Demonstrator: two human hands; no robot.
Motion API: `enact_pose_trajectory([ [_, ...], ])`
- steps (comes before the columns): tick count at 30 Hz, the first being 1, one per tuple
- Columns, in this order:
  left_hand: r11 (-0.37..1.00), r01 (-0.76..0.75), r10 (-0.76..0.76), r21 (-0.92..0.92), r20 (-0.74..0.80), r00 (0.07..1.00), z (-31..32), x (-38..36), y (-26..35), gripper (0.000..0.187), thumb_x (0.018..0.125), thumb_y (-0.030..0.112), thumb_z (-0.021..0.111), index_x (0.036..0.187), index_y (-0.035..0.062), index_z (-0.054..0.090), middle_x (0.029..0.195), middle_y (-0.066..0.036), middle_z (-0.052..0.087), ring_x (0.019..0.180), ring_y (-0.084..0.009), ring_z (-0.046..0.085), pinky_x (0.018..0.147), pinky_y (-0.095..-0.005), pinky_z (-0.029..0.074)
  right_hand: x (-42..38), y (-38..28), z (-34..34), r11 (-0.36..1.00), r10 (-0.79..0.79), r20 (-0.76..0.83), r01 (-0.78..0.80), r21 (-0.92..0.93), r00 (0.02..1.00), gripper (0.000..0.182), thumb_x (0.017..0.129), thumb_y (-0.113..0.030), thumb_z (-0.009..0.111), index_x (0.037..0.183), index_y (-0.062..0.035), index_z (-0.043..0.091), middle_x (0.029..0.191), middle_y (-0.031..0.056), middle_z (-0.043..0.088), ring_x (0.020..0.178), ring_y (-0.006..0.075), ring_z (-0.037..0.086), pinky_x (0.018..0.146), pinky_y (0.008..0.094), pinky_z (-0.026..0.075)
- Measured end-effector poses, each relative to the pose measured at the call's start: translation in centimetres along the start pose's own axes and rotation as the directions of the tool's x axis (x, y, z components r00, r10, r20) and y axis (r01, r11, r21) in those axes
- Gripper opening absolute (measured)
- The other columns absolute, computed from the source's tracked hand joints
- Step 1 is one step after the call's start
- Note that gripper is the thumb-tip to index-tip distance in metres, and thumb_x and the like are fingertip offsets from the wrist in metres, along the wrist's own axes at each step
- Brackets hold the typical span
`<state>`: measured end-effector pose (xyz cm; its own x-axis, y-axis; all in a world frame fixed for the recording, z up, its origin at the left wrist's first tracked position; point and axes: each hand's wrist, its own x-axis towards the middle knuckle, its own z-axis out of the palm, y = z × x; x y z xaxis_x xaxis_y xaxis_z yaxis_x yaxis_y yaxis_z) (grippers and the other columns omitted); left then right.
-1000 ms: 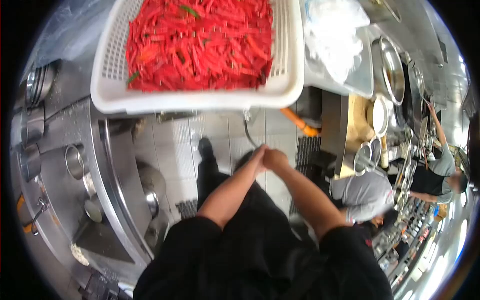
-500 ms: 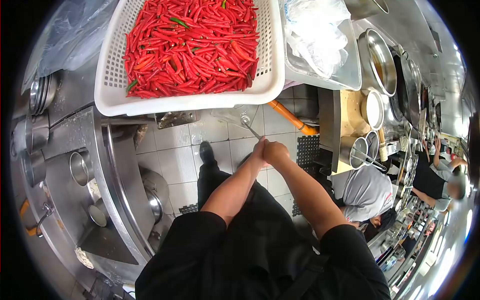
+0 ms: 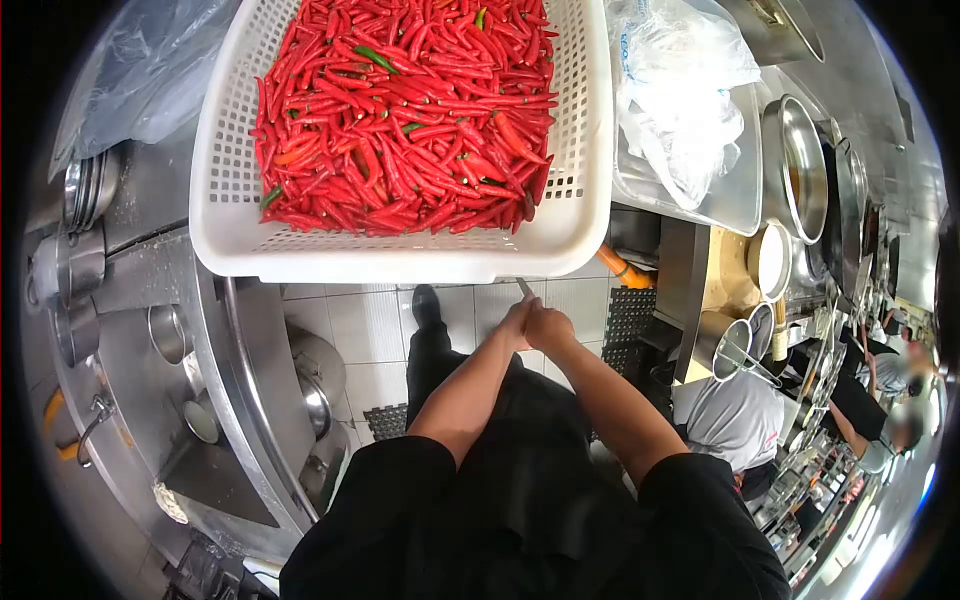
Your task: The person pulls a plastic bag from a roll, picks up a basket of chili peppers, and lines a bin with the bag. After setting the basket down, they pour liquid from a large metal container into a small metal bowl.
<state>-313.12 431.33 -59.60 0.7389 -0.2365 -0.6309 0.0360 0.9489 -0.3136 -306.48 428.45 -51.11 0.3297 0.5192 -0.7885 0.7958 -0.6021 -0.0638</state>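
Note:
Just beyond the white basket's near edge, my left hand (image 3: 515, 326) and my right hand (image 3: 548, 325) are pressed together with fingers closed. A thin metal rod (image 3: 524, 287) sticks up from between them, and its far end is hidden beneath the basket. The white perforated basket (image 3: 400, 267) holds a heap of red chillies (image 3: 400, 130) with a few green ones among them. Neither hand touches the chillies.
A clear plastic tub (image 3: 742, 195) with plastic bags stands right of the basket. Steel pots (image 3: 720, 343) and an orange pole (image 3: 628, 268) are at the right. A steel sink counter (image 3: 215, 400) runs along the left. A co-worker in grey (image 3: 728, 415) is at the lower right.
The basket and its surroundings appear larger and lower in view. My joined hands sit slightly lower, and most of the rod is now covered by the basket.

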Motion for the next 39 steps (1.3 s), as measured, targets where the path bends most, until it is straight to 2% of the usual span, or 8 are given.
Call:
enact_pose_trajectory([
  [1,1.000,-0.002,0.002,0.000,-0.004,1.000,-0.1,-0.5,0.0,0.066,0.089,0.071,0.033,0.093,0.0096,0.057,0.081,-0.013,0.065,0.076,-0.0313,0.064,0.072,-0.0512,0.051,-0.1,0.7,0.4,1.000,-0.009,0.022,0.009,0.010,1.000,0.055,0.083,-0.013,0.053,0.134,-0.0021,0.037,0.097,0.0226,0.067,0.087,0.0385,0.066,0.074,0.0479,0.053],
  [3,0.764,0.165,-0.057,0.623,-0.189,0.980,-2.1,-2.1,-0.1,0.079,0.084,0.078,0.031,0.102,0.0056,0.056,0.089,-0.018,0.067,0.080,-0.0337,0.067,0.069,-0.0489,0.054,-2.3,2.8,2.3,0.991,-0.018,-0.004,0.018,0.132,1.000,0.063,0.080,-0.010,0.053,0.139,-0.0092,0.032,0.104,0.0226,0.065,0.087,0.0398,0.065,0.073,0.0489,0.053],
  [6,0.628,0.247,0.021,0.738,-0.334,0.942,-6.6,-3.8,0.1,0.097,0.082,0.082,0.025,0.112,-0.0057,0.054,0.099,-0.024,0.065,0.080,-0.0353,0.067,0.067,-0.0477,0.054,-3.8,5.9,7.6,0.955,-0.002,-0.077,0.025,0.297,0.997,0.077,0.077,-0.006,0.053,0.146,-0.0207,0.024,0.118,0.0221,0.059,0.088,0.0424,0.063,0.073,0.0505,0.052],
  [13,0.452,0.418,0.217,0.788,-0.551,0.806,-17.0,-9.8,1.0,0.082,0.087,0.074,0.031,0.106,-0.0011,0.058,0.095,-0.017,0.065,0.076,-0.0271,0.066,0.065,-0.0392,0.054,-2.8,7.3,18.9,0.834,0.006,-0.287,0.154,0.531,0.958,0.081,0.076,-0.008,0.055,0.148,-0.0209,0.021,0.136,0.0227,0.046,0.095,0.0453,0.060,0.082,0.0523,0.050],
  [14,0.441,0.427,0.222,0.789,-0.557,0.800,-17.7,-10.1,0.8,0.082,0.087,0.074,0.031,0.106,-0.0011,0.058,0.095,-0.017,0.065,0.076,-0.0271,0.066,0.065,-0.0392,0.054,-3.6,6.6,19.2,0.670,0.137,-0.003,-0.091,0.737,0.991,0.081,0.076,-0.010,0.057,0.148,-0.0187,0.022,0.137,0.0241,0.046,0.107,0.0438,0.057,0.091,0.0476,0.047],
  [20,0.202,0.418,0.262,0.885,-0.461,0.848,-18.6,-12.2,0.9,0.066,0.093,0.063,0.038,0.100,-0.0004,0.058,0.089,-0.012,0.064,0.069,-0.0188,0.064,0.061,-0.0294,0.053,-4.7,1.7,23.6,0.278,0.221,-0.078,0.013,0.960,0.972,0.077,0.077,-0.006,0.055,0.148,-0.0179,0.027,0.129,0.0231,0.054,0.117,0.0367,0.054,0.097,0.0374,0.042],
  [30,-0.129,0.541,0.200,0.831,-0.513,0.835,-17.0,-14.9,1.6,0.069,0.091,0.066,0.037,0.104,0.0010,0.056,0.094,-0.013,0.063,0.070,-0.0202,0.063,0.060,-0.0317,0.052,-16.9,0.1,26.6,0.575,0.486,-0.240,-0.101,0.812,0.840,0.077,0.079,-0.009,0.060,0.147,-0.0284,0.028,0.086,0.0218,0.065,0.081,0.0403,0.064,0.076,0.0475,0.050],
  [39,-0.260,0.426,0.099,0.866,-0.415,0.904,-16.7,-11.7,-2.3,0.054,0.091,0.058,0.049,0.081,0.0061,0.056,0.064,-0.005,0.056,0.048,-0.0172,0.055,0.041,-0.0293,0.043,-31.5,1.0,35.6,0.213,0.717,0.055,-0.293,0.932,0.695,0.076,0.079,-0.020,0.060,0.147,-0.0301,0.025,0.098,0.0216,0.065,0.089,0.0387,0.063,0.080,0.0473,0.050],
])
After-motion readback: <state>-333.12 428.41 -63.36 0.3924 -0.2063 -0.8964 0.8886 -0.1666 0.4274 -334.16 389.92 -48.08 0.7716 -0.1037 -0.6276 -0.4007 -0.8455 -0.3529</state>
